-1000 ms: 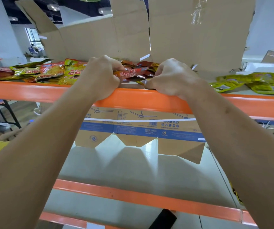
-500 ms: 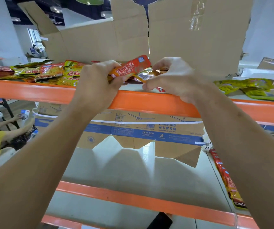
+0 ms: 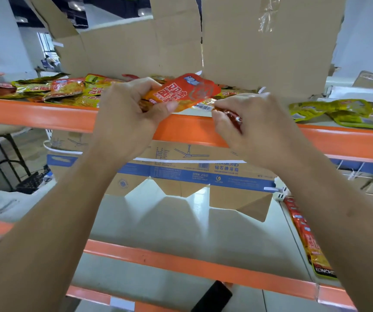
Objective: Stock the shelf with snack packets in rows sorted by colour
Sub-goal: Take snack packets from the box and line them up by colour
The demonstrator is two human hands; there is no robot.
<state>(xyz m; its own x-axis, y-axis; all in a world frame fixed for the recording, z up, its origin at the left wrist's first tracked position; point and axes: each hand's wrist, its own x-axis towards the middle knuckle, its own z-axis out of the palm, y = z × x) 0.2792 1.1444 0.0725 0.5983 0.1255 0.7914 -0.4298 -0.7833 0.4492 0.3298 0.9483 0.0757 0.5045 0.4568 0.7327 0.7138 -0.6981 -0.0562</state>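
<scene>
Head camera: the left grip [image 3: 127, 119] is clamped on an orange-red snack packet [image 3: 186, 92], held just above the front of the top shelf [image 3: 34, 113]. The right grip [image 3: 257, 127] pinches a dark red packet [image 3: 233, 115] beside it. Yellow packets [image 3: 338, 110] lie at right on this shelf.

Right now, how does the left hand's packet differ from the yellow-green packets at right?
The orange-red foil snack packet is held by the left hand; the yellow-green foil packets lie on the top shelf. It tilts up, face showing; they lie crumpled, flat. Both are printed pouches.
</scene>
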